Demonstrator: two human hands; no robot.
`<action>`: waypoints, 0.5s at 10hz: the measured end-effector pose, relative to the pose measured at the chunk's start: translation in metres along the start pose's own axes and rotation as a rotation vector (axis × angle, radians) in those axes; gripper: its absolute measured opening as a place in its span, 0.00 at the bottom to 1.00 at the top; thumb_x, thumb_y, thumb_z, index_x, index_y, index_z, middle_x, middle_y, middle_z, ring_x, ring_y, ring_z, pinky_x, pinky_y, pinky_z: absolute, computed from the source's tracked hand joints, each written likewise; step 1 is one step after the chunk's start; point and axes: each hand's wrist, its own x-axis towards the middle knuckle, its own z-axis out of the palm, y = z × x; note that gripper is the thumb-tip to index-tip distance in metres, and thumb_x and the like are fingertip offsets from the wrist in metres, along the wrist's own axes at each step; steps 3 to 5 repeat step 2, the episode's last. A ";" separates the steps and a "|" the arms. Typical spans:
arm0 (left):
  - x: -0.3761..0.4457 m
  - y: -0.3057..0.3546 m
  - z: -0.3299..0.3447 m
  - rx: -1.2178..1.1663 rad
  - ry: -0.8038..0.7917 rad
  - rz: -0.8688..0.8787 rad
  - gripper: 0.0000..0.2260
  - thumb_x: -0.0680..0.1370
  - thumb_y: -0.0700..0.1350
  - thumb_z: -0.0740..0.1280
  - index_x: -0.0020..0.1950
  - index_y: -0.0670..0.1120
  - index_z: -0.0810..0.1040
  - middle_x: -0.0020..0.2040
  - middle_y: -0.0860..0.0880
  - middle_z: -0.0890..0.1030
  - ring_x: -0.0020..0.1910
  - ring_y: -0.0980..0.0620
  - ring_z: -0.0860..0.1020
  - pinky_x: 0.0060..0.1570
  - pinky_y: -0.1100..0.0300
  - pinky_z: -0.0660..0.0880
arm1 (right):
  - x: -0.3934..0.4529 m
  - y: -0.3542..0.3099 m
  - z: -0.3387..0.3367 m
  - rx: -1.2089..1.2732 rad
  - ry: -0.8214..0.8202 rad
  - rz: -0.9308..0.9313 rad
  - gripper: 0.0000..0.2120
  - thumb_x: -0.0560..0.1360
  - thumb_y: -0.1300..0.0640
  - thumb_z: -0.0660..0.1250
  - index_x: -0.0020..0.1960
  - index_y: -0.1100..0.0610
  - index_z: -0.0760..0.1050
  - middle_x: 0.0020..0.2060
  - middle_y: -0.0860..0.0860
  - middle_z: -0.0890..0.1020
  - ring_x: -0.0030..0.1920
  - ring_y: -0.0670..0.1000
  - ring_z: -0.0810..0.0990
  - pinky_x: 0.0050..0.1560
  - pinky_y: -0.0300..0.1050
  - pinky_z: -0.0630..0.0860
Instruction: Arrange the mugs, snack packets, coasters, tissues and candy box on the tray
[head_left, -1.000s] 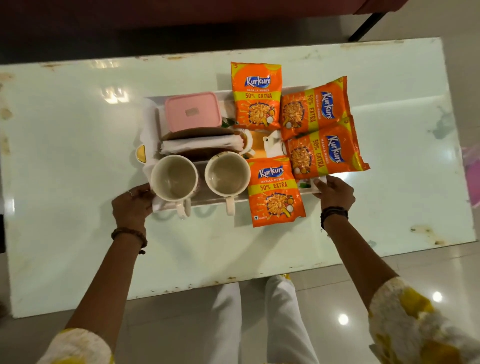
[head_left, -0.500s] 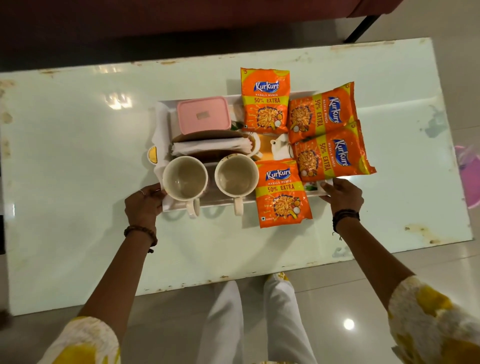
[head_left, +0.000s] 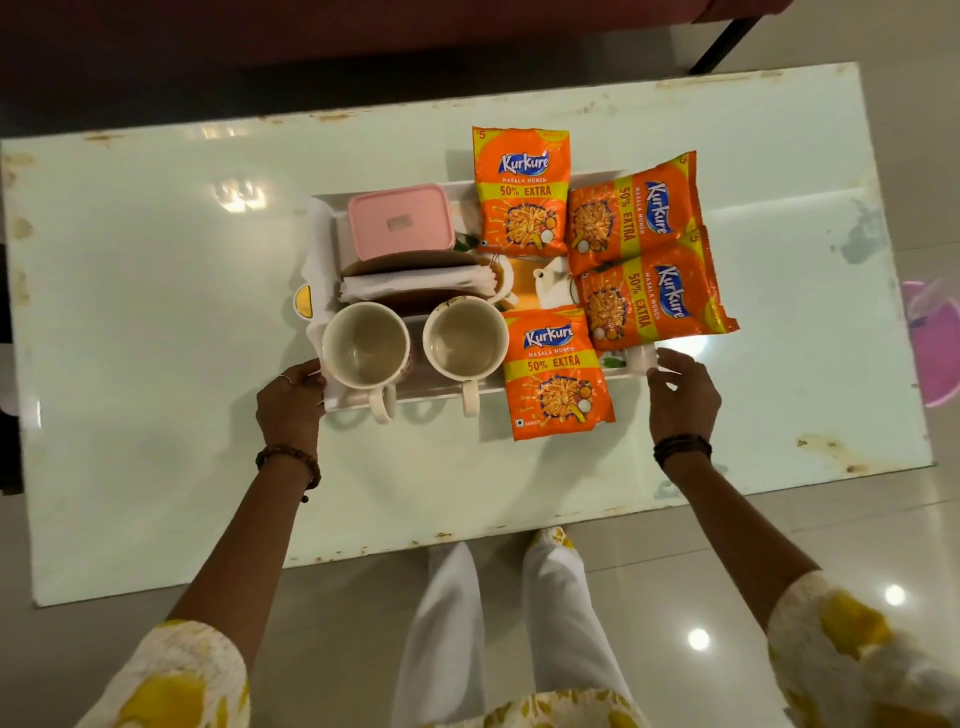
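Coasters (head_left: 415, 265) (mostly hidden) lie under tissues (head_left: 415, 283) and candy box (head_left: 400, 222).

Dim, soft frame; ceiling-light glare spots on the glossy table (head_left: 156, 364).

Right hand off the tray
The right hand (head_left: 683, 395) has let go of the tray (head_left: 636, 358) corner and now hovers just beside it, fingers loosened.
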 end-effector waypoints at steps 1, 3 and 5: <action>-0.037 0.004 0.000 -0.100 0.198 0.165 0.14 0.75 0.30 0.58 0.59 0.36 0.75 0.56 0.38 0.77 0.55 0.43 0.75 0.61 0.49 0.73 | -0.026 -0.004 -0.001 -0.184 0.100 -0.149 0.08 0.75 0.63 0.61 0.53 0.59 0.74 0.50 0.59 0.75 0.51 0.58 0.76 0.42 0.48 0.73; -0.079 0.009 0.003 0.031 0.333 0.460 0.16 0.78 0.34 0.58 0.66 0.37 0.70 0.66 0.39 0.73 0.65 0.47 0.71 0.66 0.60 0.68 | -0.041 -0.020 -0.001 -0.252 0.002 -0.368 0.05 0.75 0.62 0.61 0.49 0.61 0.74 0.47 0.60 0.77 0.48 0.60 0.75 0.43 0.49 0.72; -0.079 0.009 0.003 0.031 0.333 0.460 0.16 0.78 0.34 0.58 0.66 0.37 0.70 0.66 0.39 0.73 0.65 0.47 0.71 0.66 0.60 0.68 | -0.041 -0.020 -0.001 -0.252 0.002 -0.368 0.05 0.75 0.62 0.61 0.49 0.61 0.74 0.47 0.60 0.77 0.48 0.60 0.75 0.43 0.49 0.72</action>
